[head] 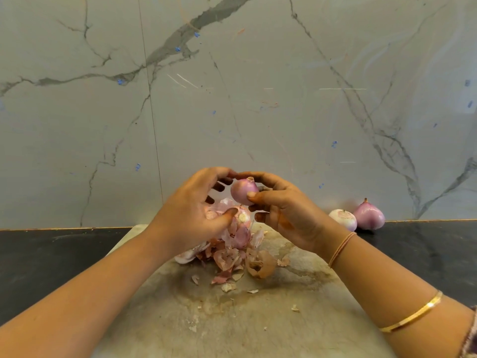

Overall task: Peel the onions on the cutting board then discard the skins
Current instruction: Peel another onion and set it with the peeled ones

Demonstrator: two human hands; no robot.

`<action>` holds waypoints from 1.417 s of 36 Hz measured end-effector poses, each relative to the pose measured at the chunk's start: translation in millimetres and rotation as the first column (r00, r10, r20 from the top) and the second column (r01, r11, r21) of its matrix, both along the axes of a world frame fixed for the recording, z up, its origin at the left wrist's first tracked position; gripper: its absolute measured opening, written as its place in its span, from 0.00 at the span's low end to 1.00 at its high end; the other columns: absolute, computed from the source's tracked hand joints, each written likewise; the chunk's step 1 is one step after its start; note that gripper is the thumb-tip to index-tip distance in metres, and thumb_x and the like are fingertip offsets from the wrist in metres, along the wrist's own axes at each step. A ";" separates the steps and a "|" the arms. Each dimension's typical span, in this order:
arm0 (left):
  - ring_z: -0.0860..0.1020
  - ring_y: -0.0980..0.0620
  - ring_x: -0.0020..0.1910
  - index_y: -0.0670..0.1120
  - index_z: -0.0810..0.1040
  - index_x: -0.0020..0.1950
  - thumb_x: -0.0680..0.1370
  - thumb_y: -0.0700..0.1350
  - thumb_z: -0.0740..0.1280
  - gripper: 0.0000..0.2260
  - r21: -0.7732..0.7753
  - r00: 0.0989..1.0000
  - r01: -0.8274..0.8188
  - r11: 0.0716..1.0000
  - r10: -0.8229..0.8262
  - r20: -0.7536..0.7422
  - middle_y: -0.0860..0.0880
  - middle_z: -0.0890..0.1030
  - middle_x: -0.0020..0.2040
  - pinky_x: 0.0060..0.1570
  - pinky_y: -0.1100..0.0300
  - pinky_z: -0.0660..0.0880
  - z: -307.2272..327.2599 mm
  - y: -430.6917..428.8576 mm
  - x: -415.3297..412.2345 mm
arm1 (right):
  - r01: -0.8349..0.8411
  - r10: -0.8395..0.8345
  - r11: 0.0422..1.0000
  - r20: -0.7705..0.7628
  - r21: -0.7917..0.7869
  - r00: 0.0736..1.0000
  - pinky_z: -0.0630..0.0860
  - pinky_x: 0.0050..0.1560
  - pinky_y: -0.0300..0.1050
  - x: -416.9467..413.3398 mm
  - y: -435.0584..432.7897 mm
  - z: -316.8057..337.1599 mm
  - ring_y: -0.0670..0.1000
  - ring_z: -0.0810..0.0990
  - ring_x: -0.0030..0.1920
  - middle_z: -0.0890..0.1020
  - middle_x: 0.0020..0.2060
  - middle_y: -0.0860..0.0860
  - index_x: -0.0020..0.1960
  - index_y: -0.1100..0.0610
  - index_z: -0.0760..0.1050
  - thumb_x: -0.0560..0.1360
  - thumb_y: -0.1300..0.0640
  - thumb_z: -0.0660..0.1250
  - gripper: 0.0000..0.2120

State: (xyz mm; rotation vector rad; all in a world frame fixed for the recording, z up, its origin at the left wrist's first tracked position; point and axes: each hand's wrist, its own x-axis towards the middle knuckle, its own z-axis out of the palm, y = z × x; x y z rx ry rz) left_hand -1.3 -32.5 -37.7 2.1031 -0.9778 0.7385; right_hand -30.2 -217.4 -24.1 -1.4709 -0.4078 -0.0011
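Stained pale cutting board (258, 326) is heaped with papery pink skins (229, 257), our right grip (284, 215) clasps a small, mostly peeled pink onion (242, 190) above it, left grip (191, 210) curled alongside, can't tell if it's holding anything, so next we'd pick off the last scraps.

Wall (258, 99): grey marble, dark grey veins, and I count scattered small blue specks.
Table (38, 254): black.
Cutting board (258, 319): dull grey-beige, blotched with brown stains.
Skins (232, 257): papery pink, mauve and tan-brown.
Held onion (244, 189), in the right hand (284, 210): glossy pale purple.
Second onion (242, 217), by the thumb of the left hand (191, 210): pink, with a cream patch.
Pale onion (343, 219): whitish, and I note a faint pink tinge.
Dark onion (369, 215): deeper purple-pink, shiny.
Right palm: I see an orange smear.
Bangle (413, 315): gold.
Wrist thread (342, 249): tan-pink.
Sleeve (471, 339): purple with a pale pattern.
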 end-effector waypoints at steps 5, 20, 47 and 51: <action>0.73 0.58 0.54 0.60 0.70 0.62 0.72 0.59 0.65 0.18 0.092 0.990 0.012 0.996 -0.024 0.138 0.56 0.74 0.54 0.50 0.62 0.75 -1.2 2.8 8.2 | -0.001 0.002 0.998 0.016 -0.058 1.000 0.72 0.42 0.41 -0.5 -0.7 1.1 0.53 0.73 0.43 0.78 0.49 0.55 0.56 0.53 0.76 0.77 0.67 0.62 0.13; 0.75 0.54 0.48 0.55 0.72 0.55 0.71 0.53 0.68 0.14 0.114 0.971 -0.022 0.993 -0.006 0.239 0.55 0.77 0.49 0.45 0.57 0.77 1.0 5.1 8.3 | -0.001 0.008 0.990 0.041 -0.143 0.999 0.71 0.42 0.41 -0.5 -1.1 -0.8 0.53 0.72 0.44 0.78 0.49 0.56 0.55 0.53 0.76 0.77 0.67 0.62 0.11; 0.77 0.50 0.47 0.46 0.80 0.47 0.73 0.50 0.66 0.09 0.175 0.938 -0.135 0.975 0.069 0.339 0.51 0.80 0.48 0.41 0.65 0.71 2.8 4.3 6.4 | 0.036 -0.030 0.990 0.045 -0.139 0.999 0.71 0.40 0.40 2.1 0.4 -2.7 0.53 0.72 0.43 0.77 0.50 0.58 0.58 0.56 0.75 0.78 0.65 0.61 0.11; 0.76 0.58 0.47 0.50 0.75 0.49 0.74 0.53 0.69 0.09 0.043 0.976 -0.124 0.991 0.114 0.186 0.56 0.79 0.48 0.43 0.67 0.73 3.3 1.9 2.6 | 0.088 -0.075 0.983 0.080 -0.163 0.994 0.74 0.42 0.41 3.3 1.0 -2.8 0.53 0.75 0.43 0.77 0.51 0.56 0.59 0.55 0.73 0.78 0.66 0.62 0.12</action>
